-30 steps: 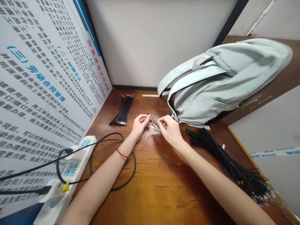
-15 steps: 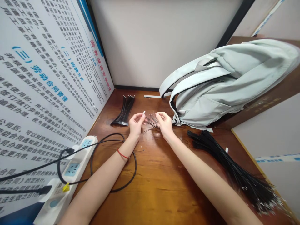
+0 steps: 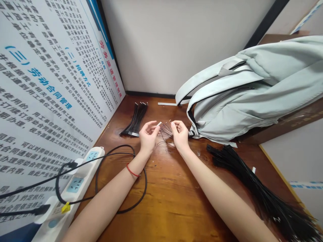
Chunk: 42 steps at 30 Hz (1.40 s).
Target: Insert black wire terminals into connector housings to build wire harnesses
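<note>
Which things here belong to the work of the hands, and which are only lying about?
Belong to the work:
- left hand, pinching a small white strip
- right hand, at thin wires
- small black wire bundle
- large black wire bunch

Lying about:
- backpack
- power strip
- black cable
- wall poster

A wooden desk (image 3: 164, 208) holds 2 black wire bundles (image 3: 135, 120), power strip (image 3: 75, 185) and backpack (image 3: 234, 101).
</note>
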{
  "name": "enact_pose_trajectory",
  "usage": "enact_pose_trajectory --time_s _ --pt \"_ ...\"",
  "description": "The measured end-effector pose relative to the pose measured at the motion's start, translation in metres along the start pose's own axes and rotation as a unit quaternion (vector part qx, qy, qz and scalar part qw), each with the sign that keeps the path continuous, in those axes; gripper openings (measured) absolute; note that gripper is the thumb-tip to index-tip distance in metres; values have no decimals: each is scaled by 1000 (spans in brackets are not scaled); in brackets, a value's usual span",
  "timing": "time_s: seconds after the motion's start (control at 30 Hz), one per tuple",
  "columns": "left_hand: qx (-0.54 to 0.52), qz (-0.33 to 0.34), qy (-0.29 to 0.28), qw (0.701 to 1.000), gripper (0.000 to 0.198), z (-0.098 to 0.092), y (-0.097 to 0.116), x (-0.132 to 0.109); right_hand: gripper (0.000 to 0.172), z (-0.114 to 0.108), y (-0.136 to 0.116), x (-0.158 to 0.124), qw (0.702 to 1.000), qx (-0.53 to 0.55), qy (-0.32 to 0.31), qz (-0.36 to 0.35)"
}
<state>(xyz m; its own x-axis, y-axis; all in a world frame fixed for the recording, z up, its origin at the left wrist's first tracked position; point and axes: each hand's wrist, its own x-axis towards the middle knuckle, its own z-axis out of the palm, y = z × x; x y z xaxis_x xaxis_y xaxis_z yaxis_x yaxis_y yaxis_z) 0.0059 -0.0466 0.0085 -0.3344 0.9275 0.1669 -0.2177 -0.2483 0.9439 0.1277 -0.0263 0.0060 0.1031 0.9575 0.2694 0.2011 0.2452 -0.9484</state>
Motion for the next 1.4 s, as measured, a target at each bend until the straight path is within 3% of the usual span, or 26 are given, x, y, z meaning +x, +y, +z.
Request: enact_pose_trajectory --time_s 0.1,0.43,0.83,1.13,1.4 --pt "-9 -17 -12 1000 24 1 -2 1 21 1 -5 -4 999 33 26 -27" --pt "-32 -64 -50 996 30 1 -5 4 17 3 -1 -7 998 34 -17 -43" --pt "-66 -86 -15 994 26 0 -8 6 12 2 -6 -9 993 -29 -24 -108" --pt "-149 -141 -39 978 26 2 -1 3 16 3 -7 -10 993 -37 -22 -107" --pt "-162 -161 -50 972 25 2 2 3 8 3 -10 -12 989 -63 -15 -133"
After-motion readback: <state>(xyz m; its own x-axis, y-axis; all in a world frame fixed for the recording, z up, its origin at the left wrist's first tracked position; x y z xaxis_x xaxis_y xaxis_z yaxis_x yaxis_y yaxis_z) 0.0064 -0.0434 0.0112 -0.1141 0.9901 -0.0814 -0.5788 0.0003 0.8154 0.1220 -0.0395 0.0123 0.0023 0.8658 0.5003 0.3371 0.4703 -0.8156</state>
